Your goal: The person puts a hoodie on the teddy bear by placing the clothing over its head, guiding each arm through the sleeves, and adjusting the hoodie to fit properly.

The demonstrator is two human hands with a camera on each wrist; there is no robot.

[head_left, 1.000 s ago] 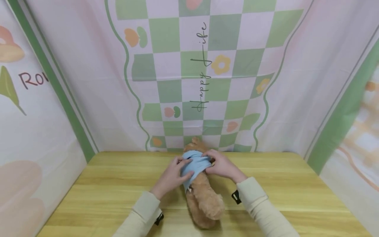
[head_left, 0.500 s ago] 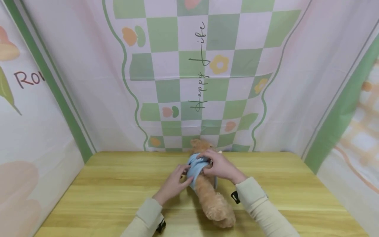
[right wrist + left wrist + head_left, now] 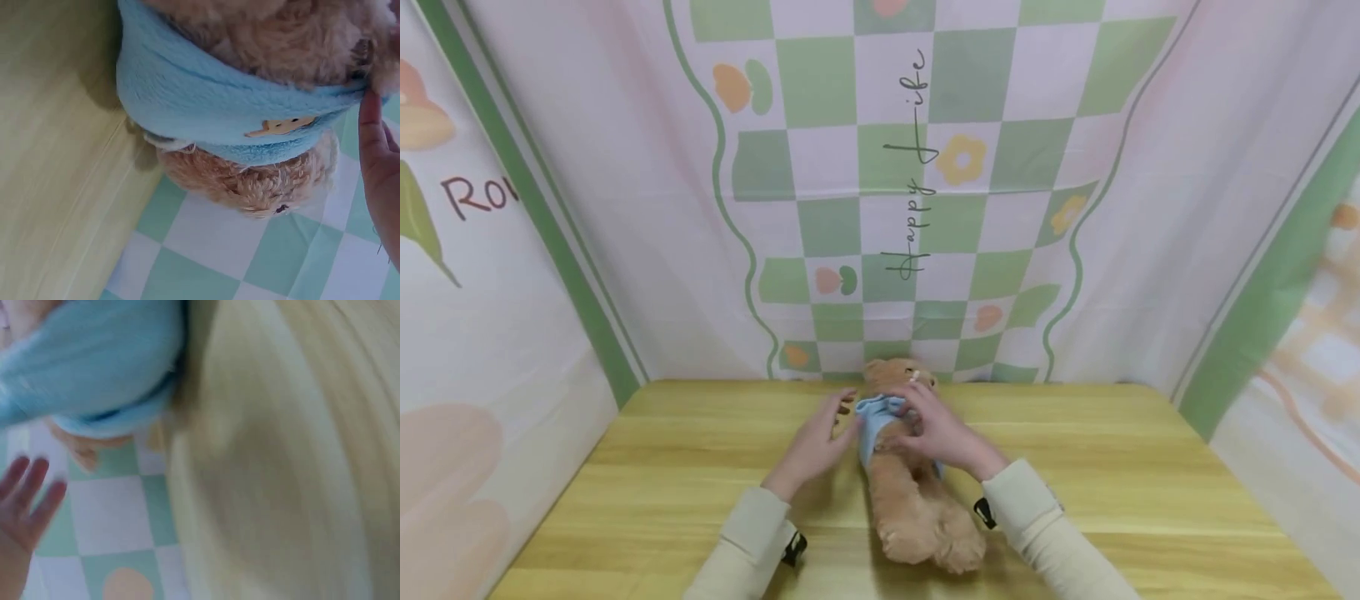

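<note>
A brown plush teddy bear in a light blue shirt lies on its back on the table, legs toward me and head at the back edge. My right hand grips the bear's middle; in the right wrist view its thumb is against the shirt's lower hem, fingers mostly out of sight. Beside the bear's left side, my left hand has its fingers spread and holds nothing. The left wrist view shows those fingers apart from the blue shirt.
The wooden table reaches back to a cloth backdrop with green and white checks. Cloth panels also stand at left and right. A black strap buckle hangs under the right sleeve.
The bear has rolled over from its side, so its belly and both legs now face up. My left hand has come off the shirt and moved left; the right still holds on.
</note>
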